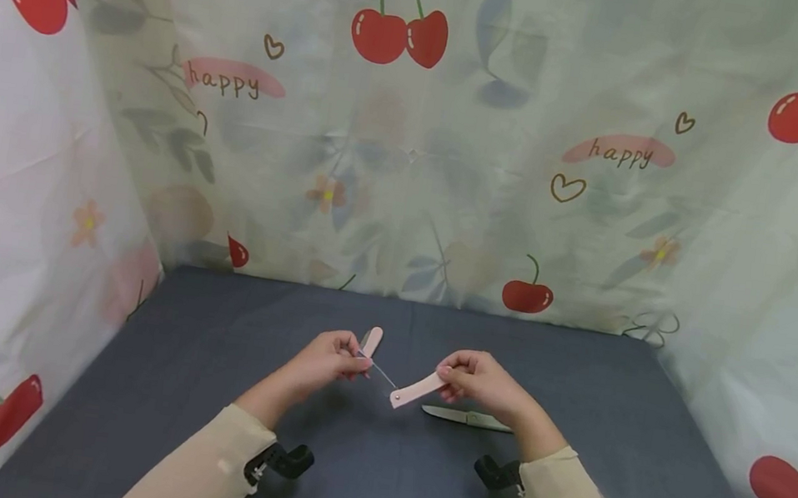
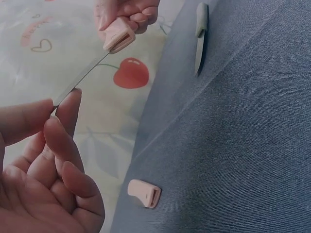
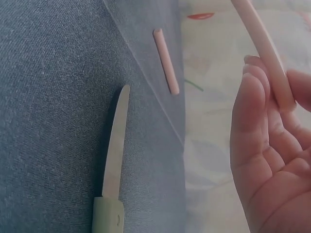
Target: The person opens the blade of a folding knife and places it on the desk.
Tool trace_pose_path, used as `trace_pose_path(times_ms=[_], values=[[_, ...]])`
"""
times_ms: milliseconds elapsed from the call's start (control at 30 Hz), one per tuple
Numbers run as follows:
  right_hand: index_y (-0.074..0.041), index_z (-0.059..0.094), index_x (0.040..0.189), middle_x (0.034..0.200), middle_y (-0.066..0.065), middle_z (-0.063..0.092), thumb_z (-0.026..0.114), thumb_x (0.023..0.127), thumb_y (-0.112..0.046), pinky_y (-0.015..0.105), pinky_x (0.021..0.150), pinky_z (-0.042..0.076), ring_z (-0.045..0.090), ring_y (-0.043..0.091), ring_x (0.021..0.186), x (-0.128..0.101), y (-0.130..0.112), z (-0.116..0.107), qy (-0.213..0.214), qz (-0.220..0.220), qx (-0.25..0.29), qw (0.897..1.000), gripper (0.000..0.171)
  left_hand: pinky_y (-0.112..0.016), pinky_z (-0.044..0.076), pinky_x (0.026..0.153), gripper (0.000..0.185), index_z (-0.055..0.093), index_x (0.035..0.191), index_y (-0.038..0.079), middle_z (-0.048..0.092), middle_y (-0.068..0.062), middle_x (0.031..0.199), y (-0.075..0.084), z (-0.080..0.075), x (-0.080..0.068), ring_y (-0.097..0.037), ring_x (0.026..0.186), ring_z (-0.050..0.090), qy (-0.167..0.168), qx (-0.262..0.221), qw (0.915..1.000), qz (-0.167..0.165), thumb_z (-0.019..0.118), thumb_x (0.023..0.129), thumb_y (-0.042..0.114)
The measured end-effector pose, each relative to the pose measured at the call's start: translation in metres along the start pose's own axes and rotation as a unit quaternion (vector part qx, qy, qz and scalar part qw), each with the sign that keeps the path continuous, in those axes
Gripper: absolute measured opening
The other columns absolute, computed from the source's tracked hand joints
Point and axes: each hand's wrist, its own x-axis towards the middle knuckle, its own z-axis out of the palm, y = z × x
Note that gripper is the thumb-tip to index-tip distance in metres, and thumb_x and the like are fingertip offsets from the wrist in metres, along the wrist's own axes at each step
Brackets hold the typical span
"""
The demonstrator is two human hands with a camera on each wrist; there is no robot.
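Note:
Between my two hands is a pink folding knife, held above the table with its blade partly swung out. The left hand (image 1: pixel 335 361) pinches the thin blade (image 2: pixel 81 76) near its tip, between thumb and fingers. At the other end, my right hand (image 1: pixel 480 380) grips the curved pink handle (image 1: pixel 418 390) between thumb and fingers. The blade meets the handle at a small rivet. Below the right hand lies a knife with a pale green handle (image 3: pixel 108 214), its blade (image 3: pixel 116 145) out. A second pink handle (image 1: pixel 373 342) lies just beyond the left hand, slotted at one end.
A dark blue-grey cloth (image 1: pixel 199 391) with a crease covers the table. Pale curtains (image 1: pixel 413 141) printed with cherries and leaves stand behind and on both sides. Black wrist mounts (image 1: pixel 291 460) sit over both beige sleeves (image 1: pixel 212 460).

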Motion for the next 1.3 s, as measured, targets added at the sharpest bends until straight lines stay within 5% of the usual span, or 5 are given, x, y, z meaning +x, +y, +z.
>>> trace_pose_path(times_ms=[233,567,1033,1300], values=[[0.012,0.062,0.109,0.093,0.028,0.067,0.06,0.101,-0.012,0.043,0.075,0.058,0.066,0.018,0.075,-0.001,0.001,0.001,0.023,0.004,0.001,1.0,0.025,-0.032,0.043,0.064,0.022,0.051,0.081,0.008,0.07,-0.003,0.073,-0.004,-0.002,0.001,-0.015,0.065,0.059,0.0,-0.008,0.9999,0.012,0.069,0.094,0.006],[0.012,0.057,0.109,0.087,0.011,0.068,0.055,0.104,-0.009,0.034,0.076,0.058,0.067,0.013,0.076,0.001,0.006,0.009,0.107,-0.005,0.08,0.991,0.022,-0.033,0.04,0.063,0.021,0.05,0.084,0.008,0.065,-0.004,0.069,-0.008,0.002,0.002,-0.017,0.063,0.051,0.087,-0.061,0.9943,0.008,0.068,0.095,0.009],[0.009,0.056,0.106,0.085,0.01,0.067,0.055,0.103,-0.006,0.027,0.074,0.057,0.068,0.013,0.073,0.009,0.007,0.028,0.217,-0.002,0.2,0.955,0.015,-0.026,0.037,0.058,0.025,0.049,0.08,0.011,0.067,0.003,0.067,-0.018,0.023,0.004,-0.008,0.056,0.053,0.186,-0.228,0.9557,0.013,0.07,0.094,0.007],[0.006,0.059,0.107,0.089,0.008,0.066,0.056,0.103,-0.007,0.033,0.08,0.058,0.068,0.015,0.078,0.007,0.011,0.02,0.179,0.015,0.175,0.968,0.014,-0.028,0.039,0.063,0.021,0.052,0.083,0.009,0.065,0.003,0.066,-0.021,0.019,0.002,-0.009,0.06,0.056,0.165,-0.19,0.9678,-0.004,0.071,0.094,0.008]])
